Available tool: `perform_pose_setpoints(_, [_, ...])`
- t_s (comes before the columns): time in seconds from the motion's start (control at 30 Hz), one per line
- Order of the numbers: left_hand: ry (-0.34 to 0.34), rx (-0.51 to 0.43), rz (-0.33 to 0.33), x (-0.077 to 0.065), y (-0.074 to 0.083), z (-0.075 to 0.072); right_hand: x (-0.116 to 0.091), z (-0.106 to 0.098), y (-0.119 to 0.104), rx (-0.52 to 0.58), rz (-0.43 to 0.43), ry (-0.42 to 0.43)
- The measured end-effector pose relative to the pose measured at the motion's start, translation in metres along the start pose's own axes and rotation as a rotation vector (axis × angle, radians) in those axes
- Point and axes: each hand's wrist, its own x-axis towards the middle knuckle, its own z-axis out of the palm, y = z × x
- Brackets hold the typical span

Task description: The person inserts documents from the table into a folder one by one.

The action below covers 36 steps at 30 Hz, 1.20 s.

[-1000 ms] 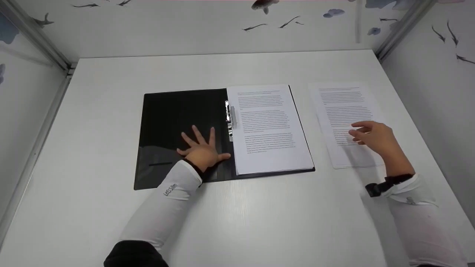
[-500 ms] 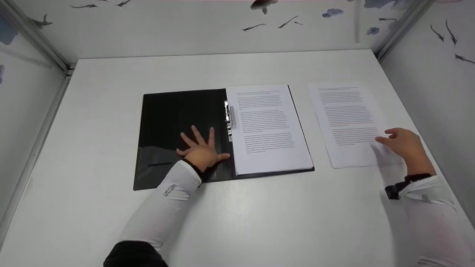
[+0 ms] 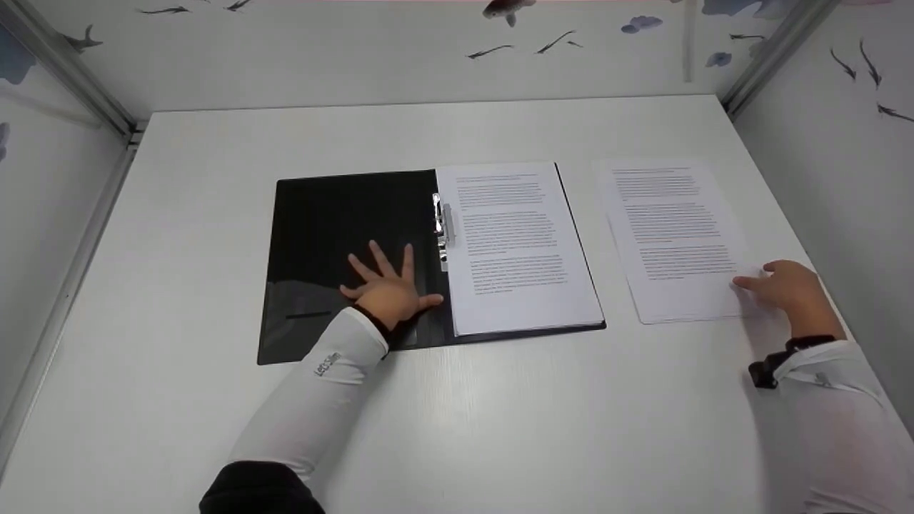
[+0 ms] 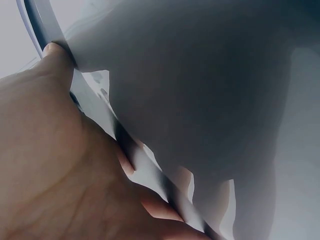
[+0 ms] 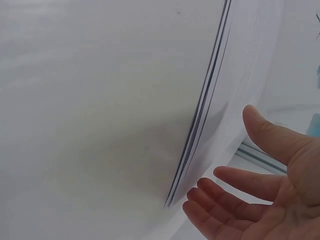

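Note:
A black clip folder (image 3: pixel 335 221) lies spread open on the table, its metal clip (image 3: pixel 440 232) beside the fold. Printed sheets (image 3: pixel 514 235) cover its right side. My left hand (image 3: pixel 391 296) rests on the black left cover with fingers spread; the left wrist view shows the palm close up. To the right lies a stack of printed paper (image 3: pixel 675 228). My right hand (image 3: pixel 785 289) is at the lower right edge of that stack, its thumb over the page. In the right wrist view, the thumb and loosely bent fingers stand apart beside the layered paper edges (image 5: pixel 200 110).
The white table (image 3: pixel 500 414) runs up to a back panel (image 3: pixel 357 57) with fish prints. Side panels (image 3: pixel 842 164) close it in on the left and right. A strip of table separates the folder from the paper stack.
My right hand has moved right and slightly toward me, from above the paper stack to its right edge. The left hand, folder and papers have stayed in place.

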Motion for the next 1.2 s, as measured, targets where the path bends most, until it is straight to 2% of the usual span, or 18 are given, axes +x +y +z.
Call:
perform_pose_setpoints(0.27, [0.037,-0.01,0.016,-0.006,0.0,-0.001,0.001,0.005,-0.001,-0.003,-0.007,0.028])
perform_pose_setpoints(0.6, [0.04,-0.016,0.019,-0.006,0.0,-0.001,0.0,0.008,-0.004,-0.004,-0.001,0.055])
perform_pose_setpoints(1.0, [0.032,-0.02,0.01,-0.005,-0.001,-0.001,-0.005,0.01,-0.01,-0.055,0.004,0.082])
perform_pose_setpoints(1.2, [0.026,-0.026,0.007,-0.007,-0.001,-0.002,-0.008,0.012,-0.014,-0.037,0.013,0.126])
